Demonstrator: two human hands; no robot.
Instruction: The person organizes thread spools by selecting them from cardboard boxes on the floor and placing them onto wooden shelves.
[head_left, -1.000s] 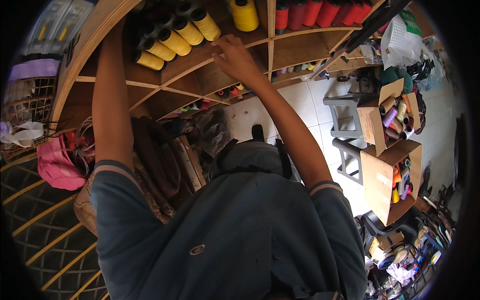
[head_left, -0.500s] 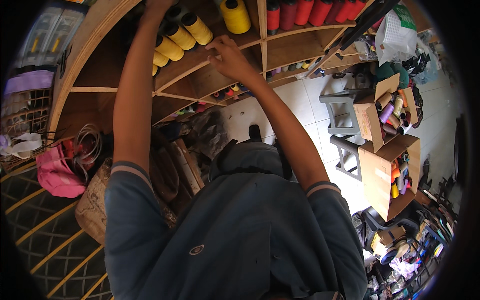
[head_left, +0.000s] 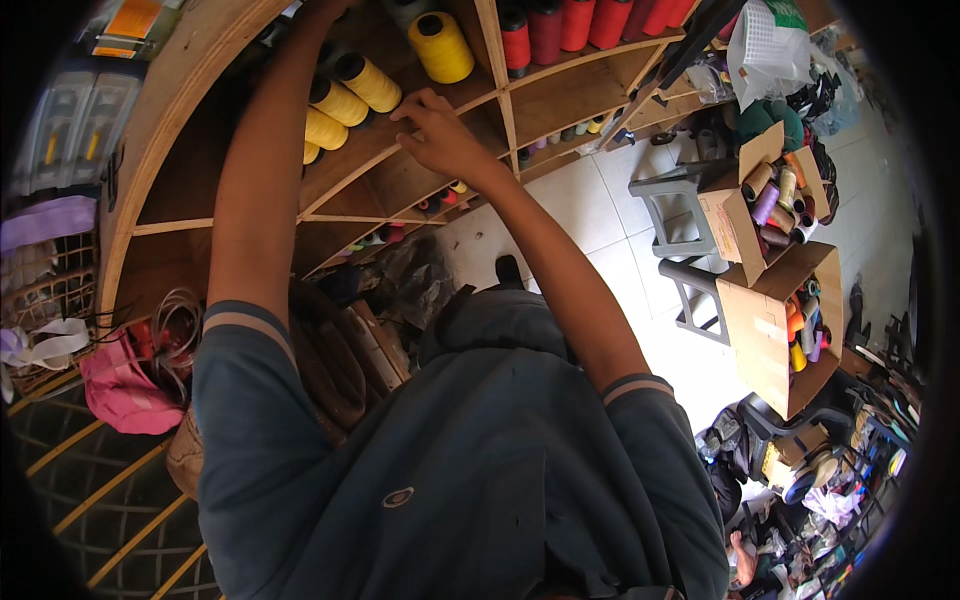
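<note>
My left forearm [head_left: 262, 170] reaches up into a wooden shelf [head_left: 345, 187] at the upper left. Its wrist meets the top edge of the view, so the fingers there are out of sight. Beneath and beside that arm lies a row of pale yellow thread cones [head_left: 341, 102] with dark ends. My right hand [head_left: 440, 138] is at the shelf's front edge, just by the end of the nearest yellow cone [head_left: 372, 84]. Its fingers are loosely bent and apart, with nothing visible in them. A larger bright yellow thread cone [head_left: 441, 50] stands further in.
Red thread cones [head_left: 575, 25] fill the compartment to the right. Two cardboard boxes [head_left: 765, 335] of mixed spools sit by grey stools [head_left: 672, 215] on the right. A pink bag [head_left: 128, 385] and a wire basket [head_left: 50, 290] are at the left. Part of another person [head_left: 742, 560] shows lower right.
The view has shifted a little, moving the shelf and cones up and left in the picture. My right hand stays by the shelf edge with its fingers slightly more bent. My left arm remains reached in.
</note>
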